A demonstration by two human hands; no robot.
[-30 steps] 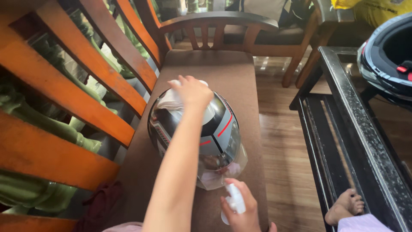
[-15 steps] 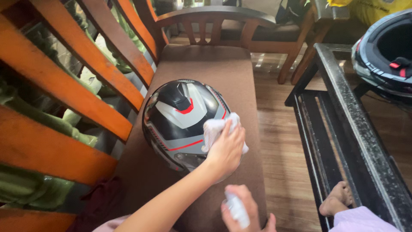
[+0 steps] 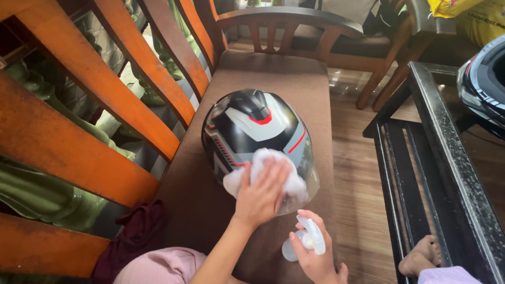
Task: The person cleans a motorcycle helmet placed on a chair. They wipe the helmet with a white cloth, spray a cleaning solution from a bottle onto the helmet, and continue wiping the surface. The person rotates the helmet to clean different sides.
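A grey, black and white helmet (image 3: 252,123) with red stripes and a clear visor lies on the brown cushioned seat (image 3: 273,68) of a wooden bench. My left hand (image 3: 260,194) presses a white cloth (image 3: 263,156) against the near side of the helmet, over the visor. Just below the helmet, near the front of the seat, my right hand (image 3: 318,263) holds a small white spray bottle (image 3: 307,241) with its nozzle toward the helmet.
The orange wooden slats of the backrest (image 3: 131,68) run along the left. A black metal-framed table (image 3: 442,152) stands on the right with a second dark helmet (image 3: 484,84) on it. A dark red cloth (image 3: 137,236) lies on the seat. My bare foot (image 3: 421,255) rests on the wooden floor.
My left hand has moved the cloth from the top of the helmet to its right side and now to the near visor side. The right hand has kept the spray bottle.
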